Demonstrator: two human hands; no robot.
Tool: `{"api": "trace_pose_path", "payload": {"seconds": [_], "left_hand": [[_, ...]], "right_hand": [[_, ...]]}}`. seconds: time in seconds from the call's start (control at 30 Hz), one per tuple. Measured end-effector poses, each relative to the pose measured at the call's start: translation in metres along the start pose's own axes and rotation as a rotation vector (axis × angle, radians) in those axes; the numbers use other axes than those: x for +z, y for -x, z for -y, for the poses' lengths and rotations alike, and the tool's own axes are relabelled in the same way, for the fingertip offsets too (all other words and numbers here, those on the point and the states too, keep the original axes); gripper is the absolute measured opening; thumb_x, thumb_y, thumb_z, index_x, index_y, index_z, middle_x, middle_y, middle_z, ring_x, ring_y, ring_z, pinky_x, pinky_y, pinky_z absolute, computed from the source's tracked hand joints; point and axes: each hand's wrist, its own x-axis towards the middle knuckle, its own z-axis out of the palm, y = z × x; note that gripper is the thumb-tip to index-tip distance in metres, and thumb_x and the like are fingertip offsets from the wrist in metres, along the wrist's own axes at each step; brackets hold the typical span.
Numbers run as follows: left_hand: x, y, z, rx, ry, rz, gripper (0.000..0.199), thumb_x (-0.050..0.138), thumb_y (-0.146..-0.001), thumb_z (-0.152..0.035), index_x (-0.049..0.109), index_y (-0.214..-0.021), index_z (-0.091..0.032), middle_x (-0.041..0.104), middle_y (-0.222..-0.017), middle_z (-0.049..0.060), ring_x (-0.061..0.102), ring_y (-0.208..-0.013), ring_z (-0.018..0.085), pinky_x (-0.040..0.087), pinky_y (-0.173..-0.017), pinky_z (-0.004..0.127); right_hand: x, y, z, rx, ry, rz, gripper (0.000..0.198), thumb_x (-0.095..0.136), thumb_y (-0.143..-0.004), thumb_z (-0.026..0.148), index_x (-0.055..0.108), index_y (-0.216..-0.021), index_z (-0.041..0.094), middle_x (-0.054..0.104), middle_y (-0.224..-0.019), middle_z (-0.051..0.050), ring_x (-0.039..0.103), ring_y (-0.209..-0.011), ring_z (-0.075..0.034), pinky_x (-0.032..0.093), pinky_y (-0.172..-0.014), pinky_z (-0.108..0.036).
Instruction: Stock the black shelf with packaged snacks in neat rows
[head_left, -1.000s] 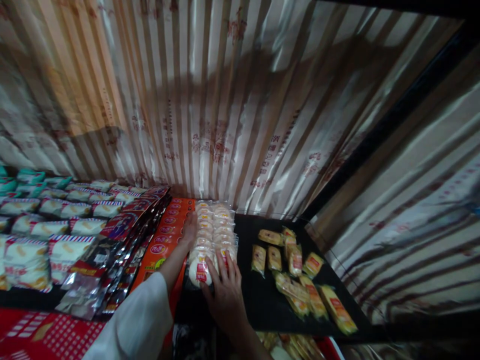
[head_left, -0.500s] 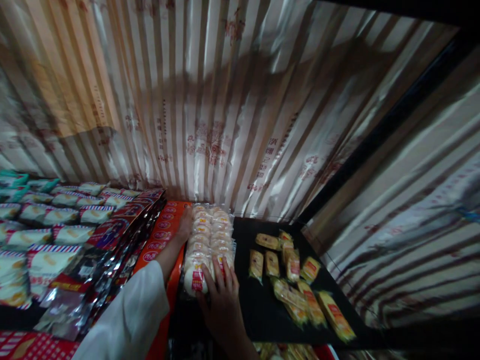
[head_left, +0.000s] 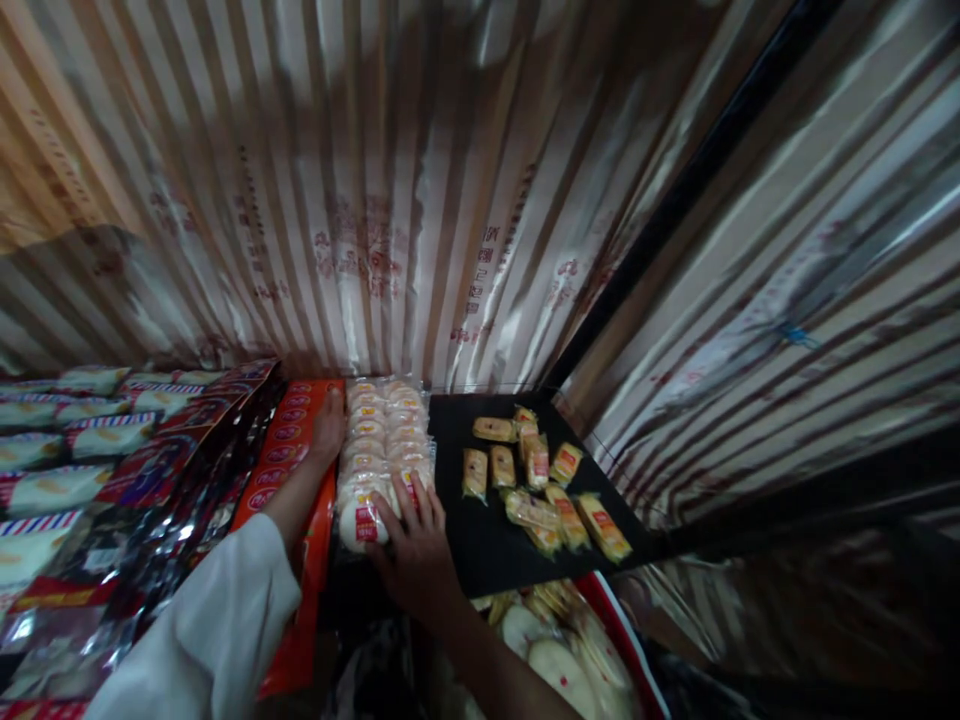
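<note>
Two rows of round white cakes in clear wrappers point(head_left: 367, 450) stand packed together on the dark table, with red labels on the front packs. My right hand point(head_left: 416, 545) lies over the front of the right row, fingers spread and touching the wrappers. My left hand point(head_left: 326, 428) is stretched along the left side of the rows, beside an orange printed package point(head_left: 281, 440). Its fingers look extended, seen edge-on and partly hidden in dim light. Neither hand grips a pack.
Several small wrapped yellow cakes point(head_left: 536, 460) lie on the black tabletop point(head_left: 480, 550) to the right. Below is a red container with a white rim point(head_left: 626, 630), holding flat round cakes. Dark shiny packets point(head_left: 187, 470) and white snack bags point(head_left: 112, 435) fill the left. A striped plastic sheet point(head_left: 375, 200) hangs behind.
The view has turned to the right and down, showing more of the red container. Both hands keep about the same place against the cake rows.
</note>
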Motion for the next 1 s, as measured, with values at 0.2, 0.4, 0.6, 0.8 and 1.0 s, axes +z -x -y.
{"api": "trace_pose_path", "payload": {"seconds": [0.2,0.4,0.6,0.8,1.0], "left_hand": [[-0.014,0.048,-0.017,-0.004,-0.139,-0.156,0.04,0.034,-0.089,-0.032,0.055,-0.115,-0.009,0.057,-0.123,0.016,0.05,-0.117,0.027,0.037,-0.102,0.042],[-0.003,0.12,-0.044,0.375,-0.127,0.045,0.03,0.04,-0.083,-0.025,0.062,-0.102,-0.017,0.057,-0.123,0.009,0.05,-0.118,0.021,0.038,-0.102,0.04],[-0.005,0.184,-0.042,0.392,-0.141,0.073,0.03,0.041,-0.084,-0.026,0.063,-0.1,-0.018,0.057,-0.123,0.009,0.051,-0.116,0.021,0.04,-0.102,0.041],[-0.016,0.271,-0.015,0.375,-0.184,0.151,0.032,0.039,-0.086,-0.03,0.064,-0.1,-0.018,0.059,-0.12,0.01,0.055,-0.112,0.02,0.045,-0.097,0.04],[-0.027,0.342,-0.013,0.462,-0.274,0.1,0.031,0.042,-0.085,-0.031,0.06,-0.109,-0.022,0.05,-0.132,0.009,0.046,-0.122,0.023,0.039,-0.102,0.043]], "right_hand": [[0.004,0.002,-0.003,-0.014,-0.043,0.005,0.054,0.05,-0.085,0.045,0.039,-0.136,0.029,0.028,-0.149,-0.006,0.016,-0.138,-0.031,0.021,-0.106,-0.052],[0.01,0.006,-0.007,-0.014,-0.065,0.029,0.06,0.051,-0.084,0.045,0.033,-0.139,0.028,0.022,-0.151,-0.007,0.008,-0.139,-0.031,0.016,-0.108,-0.053],[0.006,0.006,-0.006,-0.015,-0.106,0.101,0.06,0.053,-0.083,0.035,0.035,-0.139,0.021,0.023,-0.15,-0.01,0.002,-0.14,-0.03,0.007,-0.11,-0.055],[-0.014,0.014,0.001,-0.035,-0.171,0.034,0.055,0.048,-0.086,0.032,0.034,-0.139,0.02,0.023,-0.151,-0.006,0.001,-0.14,-0.026,0.015,-0.11,-0.048],[-0.036,0.115,-0.005,0.025,-0.324,-0.145,0.039,0.035,-0.088,0.017,0.047,-0.125,0.017,0.045,-0.135,-0.011,0.033,-0.129,-0.02,0.034,-0.104,-0.04]]}}
